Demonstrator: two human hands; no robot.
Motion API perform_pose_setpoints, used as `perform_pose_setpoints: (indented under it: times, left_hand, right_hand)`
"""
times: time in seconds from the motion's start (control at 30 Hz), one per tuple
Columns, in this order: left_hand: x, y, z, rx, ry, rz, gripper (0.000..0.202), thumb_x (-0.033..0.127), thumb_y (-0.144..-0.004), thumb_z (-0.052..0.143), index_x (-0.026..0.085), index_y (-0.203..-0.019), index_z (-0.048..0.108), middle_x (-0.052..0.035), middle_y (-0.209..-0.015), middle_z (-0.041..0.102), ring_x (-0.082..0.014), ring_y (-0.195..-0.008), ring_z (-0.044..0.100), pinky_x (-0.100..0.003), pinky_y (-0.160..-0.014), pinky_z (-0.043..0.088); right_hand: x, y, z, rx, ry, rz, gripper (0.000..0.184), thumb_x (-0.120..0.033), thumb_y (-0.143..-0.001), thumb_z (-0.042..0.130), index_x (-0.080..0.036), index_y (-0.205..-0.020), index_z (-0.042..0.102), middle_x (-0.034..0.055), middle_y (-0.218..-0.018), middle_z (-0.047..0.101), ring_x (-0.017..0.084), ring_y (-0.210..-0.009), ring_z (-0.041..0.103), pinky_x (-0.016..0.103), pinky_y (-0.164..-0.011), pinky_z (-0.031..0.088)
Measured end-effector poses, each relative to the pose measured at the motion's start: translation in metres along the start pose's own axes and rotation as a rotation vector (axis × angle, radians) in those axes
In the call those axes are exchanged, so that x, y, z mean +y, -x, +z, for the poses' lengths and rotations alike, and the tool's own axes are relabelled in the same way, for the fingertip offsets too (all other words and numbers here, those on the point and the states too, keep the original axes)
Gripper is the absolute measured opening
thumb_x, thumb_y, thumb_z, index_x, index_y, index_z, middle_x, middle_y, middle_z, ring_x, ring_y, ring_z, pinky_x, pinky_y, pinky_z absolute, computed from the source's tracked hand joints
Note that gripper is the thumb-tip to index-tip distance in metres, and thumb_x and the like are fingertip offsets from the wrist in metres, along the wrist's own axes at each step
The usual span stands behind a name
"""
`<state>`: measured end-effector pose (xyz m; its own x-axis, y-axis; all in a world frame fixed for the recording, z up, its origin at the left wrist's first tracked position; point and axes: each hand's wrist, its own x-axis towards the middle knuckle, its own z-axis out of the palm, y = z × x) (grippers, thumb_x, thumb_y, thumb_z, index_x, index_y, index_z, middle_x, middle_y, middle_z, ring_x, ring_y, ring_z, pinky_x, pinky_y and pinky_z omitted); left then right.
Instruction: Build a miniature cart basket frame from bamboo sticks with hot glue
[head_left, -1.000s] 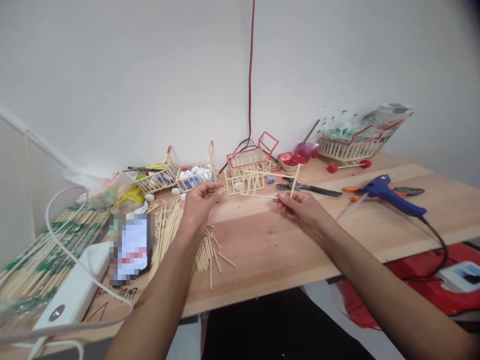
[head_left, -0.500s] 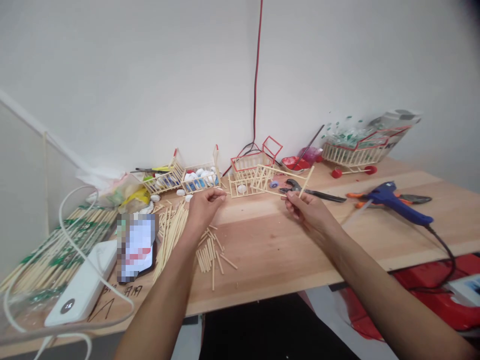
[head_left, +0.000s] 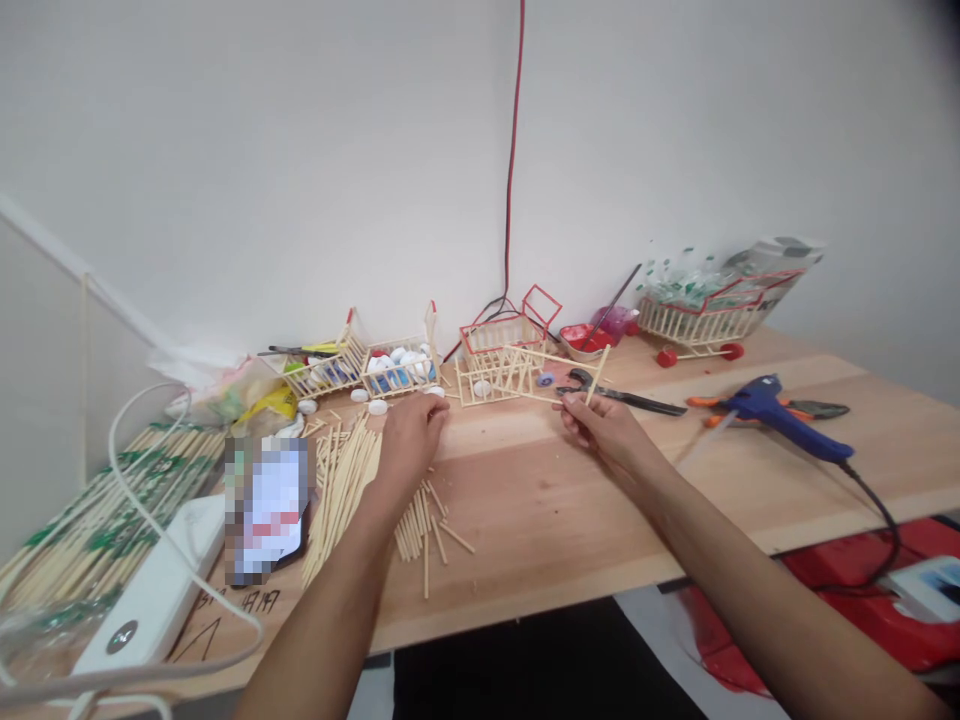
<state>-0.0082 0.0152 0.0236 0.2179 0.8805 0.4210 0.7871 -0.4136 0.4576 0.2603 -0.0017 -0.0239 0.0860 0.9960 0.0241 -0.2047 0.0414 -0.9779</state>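
My right hand pinches a light wooden stick frame, its thin bars reaching left in front of the small stick baskets. Over the sticks, my left hand is closed with its fingertips together; whatever it holds, if anything, is hidden. A white bottle cap shows right by its fingertips. Beneath my left forearm lie long loose sticks and several short cut sticks. Behind the held frame stands a stick basket with a red-painted rim.
A blue glue gun and black-handled pliers lie on the right. A finished-looking mini cart with red wheels stands at back right, near a red paint dish. On the left are a phone, power bank and bundled sticks.
My left hand has come slightly lower, and the right hand with the stick frame has shifted a little left and down. The whole view has tilted slightly.
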Motion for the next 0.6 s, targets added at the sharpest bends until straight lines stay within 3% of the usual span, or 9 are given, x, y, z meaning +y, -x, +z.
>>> perform_pose_setpoints:
  times: [0.27, 0.5, 0.6]
  left_hand:
    - [-0.009, 0.001, -0.003, -0.091, -0.104, 0.021, 0.018, 0.013, -0.085, 0.051, 0.016, -0.087, 0.068, -0.008, -0.094, 0.07, -0.0221, -0.092, 0.061, -0.033, -0.084, 0.044]
    - [-0.017, 0.002, -0.015, -0.319, -0.133, -0.038, 0.019, 0.009, -0.075, 0.054, 0.015, -0.084, 0.07, -0.0085, -0.092, 0.07, -0.0224, -0.091, 0.061, -0.033, -0.082, 0.044]
    - [-0.02, 0.004, -0.018, -0.353, -0.134, -0.03, 0.015, 0.01, -0.073, 0.057, 0.016, -0.08, 0.07, -0.007, -0.088, 0.069, -0.0209, -0.086, 0.06, -0.031, -0.078, 0.043]
  right_hand:
    - [-0.003, 0.0, 0.003, 0.016, -0.091, 0.059, 0.04, -0.05, -0.065, 0.079, -0.014, -0.073, 0.063, -0.0035, -0.054, 0.048, 0.004, -0.044, 0.034, 0.017, -0.037, 0.022]
    - [-0.001, 0.004, 0.01, -0.014, -0.112, 0.095, 0.039, -0.047, -0.064, 0.081, -0.014, -0.073, 0.062, -0.0032, -0.055, 0.047, 0.004, -0.046, 0.034, 0.016, -0.038, 0.023]
    - [-0.001, 0.004, 0.012, -0.044, -0.101, 0.088, 0.04, -0.048, -0.064, 0.08, -0.014, -0.072, 0.062, -0.0032, -0.055, 0.046, 0.005, -0.047, 0.033, 0.016, -0.037, 0.023]
